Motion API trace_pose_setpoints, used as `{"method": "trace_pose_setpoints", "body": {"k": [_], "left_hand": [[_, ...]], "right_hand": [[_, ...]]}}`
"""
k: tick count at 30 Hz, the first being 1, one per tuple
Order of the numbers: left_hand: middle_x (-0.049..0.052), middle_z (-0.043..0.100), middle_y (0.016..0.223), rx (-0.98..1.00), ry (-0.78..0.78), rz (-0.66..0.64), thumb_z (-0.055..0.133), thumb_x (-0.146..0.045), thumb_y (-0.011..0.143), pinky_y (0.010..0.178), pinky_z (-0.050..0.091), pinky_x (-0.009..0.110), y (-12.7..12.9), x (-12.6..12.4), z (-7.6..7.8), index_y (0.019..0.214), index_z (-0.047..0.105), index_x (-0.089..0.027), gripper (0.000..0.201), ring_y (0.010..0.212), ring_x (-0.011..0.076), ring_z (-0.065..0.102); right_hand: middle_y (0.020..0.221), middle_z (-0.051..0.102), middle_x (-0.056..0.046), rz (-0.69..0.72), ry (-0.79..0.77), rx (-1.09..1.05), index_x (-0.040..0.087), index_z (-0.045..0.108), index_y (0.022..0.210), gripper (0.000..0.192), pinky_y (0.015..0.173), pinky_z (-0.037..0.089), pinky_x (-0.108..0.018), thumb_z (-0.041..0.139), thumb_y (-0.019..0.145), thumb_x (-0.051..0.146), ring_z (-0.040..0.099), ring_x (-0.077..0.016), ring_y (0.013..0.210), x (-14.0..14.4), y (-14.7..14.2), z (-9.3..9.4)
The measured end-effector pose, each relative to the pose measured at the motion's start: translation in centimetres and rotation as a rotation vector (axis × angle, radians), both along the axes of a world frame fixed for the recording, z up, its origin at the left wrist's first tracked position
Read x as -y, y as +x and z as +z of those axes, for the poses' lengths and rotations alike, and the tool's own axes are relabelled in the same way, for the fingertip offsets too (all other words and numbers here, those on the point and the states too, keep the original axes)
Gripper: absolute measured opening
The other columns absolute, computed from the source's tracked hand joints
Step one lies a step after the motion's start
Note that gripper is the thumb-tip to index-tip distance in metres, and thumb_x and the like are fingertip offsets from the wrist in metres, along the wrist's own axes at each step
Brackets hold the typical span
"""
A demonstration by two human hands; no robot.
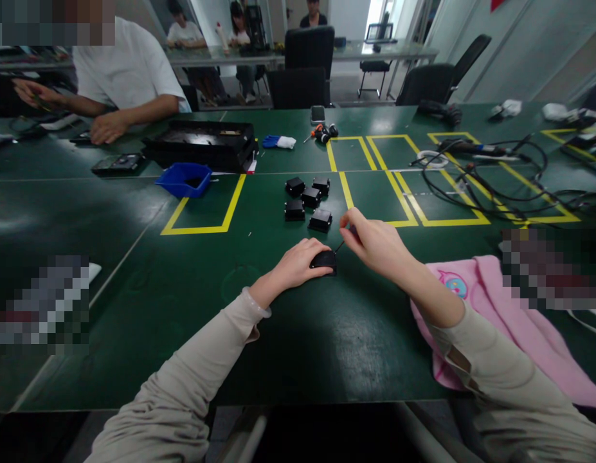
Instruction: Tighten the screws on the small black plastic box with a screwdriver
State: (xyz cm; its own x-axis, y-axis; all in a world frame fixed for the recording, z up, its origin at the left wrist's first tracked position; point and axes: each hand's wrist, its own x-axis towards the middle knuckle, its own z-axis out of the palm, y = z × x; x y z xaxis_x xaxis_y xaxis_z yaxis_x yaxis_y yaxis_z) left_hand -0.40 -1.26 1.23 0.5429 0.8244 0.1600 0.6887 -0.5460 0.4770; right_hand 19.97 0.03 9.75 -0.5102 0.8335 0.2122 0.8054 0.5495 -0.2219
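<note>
My left hand [302, 262] is closed around a small black box [325, 260], holding it against the green table. In my right hand [372, 241] a thin dark screwdriver [341, 245] is pinched, its tip touching or very close to the box's upper right corner. Most of the screwdriver's handle is hidden by my fingers. Just beyond my hands sits a loose group of several similar black boxes [311, 197], with small light spots at their corners.
A blue bin [186, 179] and a large black tray [201, 161] stand at the left. Blue-and-white gloves [279, 141] lie behind. A pink towel [490, 321] lies under my right forearm. Black cables [471, 186] coil at the right. A co-worker in a white shirt [128, 71] sits across.
</note>
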Motion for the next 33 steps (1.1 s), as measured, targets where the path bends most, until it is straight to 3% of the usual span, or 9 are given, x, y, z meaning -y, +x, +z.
{"method": "trace_pose_setpoints", "body": {"k": [5, 11, 17, 22, 29, 33], "left_hand": [[0.006, 0.058, 0.112, -0.002, 0.011, -0.005, 0.062, -0.048, 0.086, 0.087, 0.046, 0.036, -0.01, 0.0, -0.07, 0.117, 0.055, -0.022, 0.04, 0.103, 0.0233, 0.054], [0.006, 0.058, 0.112, -0.002, 0.016, -0.009, 0.063, -0.046, 0.087, 0.087, 0.046, 0.035, 0.06, 0.01, 0.03, 0.116, 0.056, -0.022, 0.039, 0.102, 0.0231, 0.054], [0.007, 0.058, 0.112, -0.003, 0.019, -0.007, 0.063, -0.047, 0.086, 0.088, 0.046, 0.036, 0.02, 0.02, -0.05, 0.116, 0.055, -0.021, 0.04, 0.103, 0.0237, 0.054], [0.006, 0.058, 0.112, 0.002, 0.011, -0.005, 0.063, -0.046, 0.086, 0.088, 0.046, 0.036, 0.02, 0.05, 0.08, 0.115, 0.056, -0.022, 0.039, 0.103, 0.0235, 0.054], [0.007, 0.058, 0.112, 0.0, 0.003, 0.0, 0.062, -0.047, 0.086, 0.087, 0.046, 0.036, 0.08, 0.1, 0.2, 0.116, 0.056, -0.021, 0.04, 0.102, 0.0235, 0.054], [0.007, 0.058, 0.113, -0.002, -0.001, 0.001, 0.062, -0.047, 0.087, 0.087, 0.046, 0.036, 0.09, 0.07, 0.21, 0.116, 0.056, -0.022, 0.039, 0.103, 0.0235, 0.054]], "right_hand": [[0.071, 0.065, -0.002, -0.005, 0.008, 0.032, 0.02, 0.056, 0.099, 0.031, 0.054, 0.023, -0.027, 0.036, 0.096, 0.044, 0.057, -0.0163, 0.06, -0.05, 0.05, -0.07], [0.078, 0.067, -0.003, -0.004, 0.025, -0.012, 0.018, 0.051, 0.112, 0.028, 0.055, 0.025, -0.026, 0.036, 0.095, 0.034, 0.058, -0.0154, 0.063, -0.03, -0.03, -0.23], [0.07, 0.066, -0.002, -0.011, 0.028, 0.051, 0.02, 0.058, 0.099, 0.034, 0.054, 0.022, -0.027, 0.035, 0.096, 0.045, 0.057, -0.0165, 0.06, 0.0, 0.03, -0.07], [0.075, 0.067, -0.002, -0.007, 0.006, 0.007, 0.019, 0.053, 0.111, 0.028, 0.055, 0.023, -0.026, 0.036, 0.095, 0.035, 0.057, -0.0153, 0.061, 0.09, -0.09, 0.09], [0.07, 0.065, -0.002, -0.002, 0.005, 0.056, 0.021, 0.057, 0.099, 0.033, 0.055, 0.023, -0.027, 0.033, 0.096, 0.043, 0.056, -0.0161, 0.06, 0.13, 0.02, 0.26], [0.072, 0.065, -0.002, 0.012, -0.015, 0.025, 0.02, 0.055, 0.106, 0.029, 0.056, 0.024, -0.027, 0.034, 0.096, 0.038, 0.055, -0.0156, 0.059, 0.04, 0.06, 0.18]]}}
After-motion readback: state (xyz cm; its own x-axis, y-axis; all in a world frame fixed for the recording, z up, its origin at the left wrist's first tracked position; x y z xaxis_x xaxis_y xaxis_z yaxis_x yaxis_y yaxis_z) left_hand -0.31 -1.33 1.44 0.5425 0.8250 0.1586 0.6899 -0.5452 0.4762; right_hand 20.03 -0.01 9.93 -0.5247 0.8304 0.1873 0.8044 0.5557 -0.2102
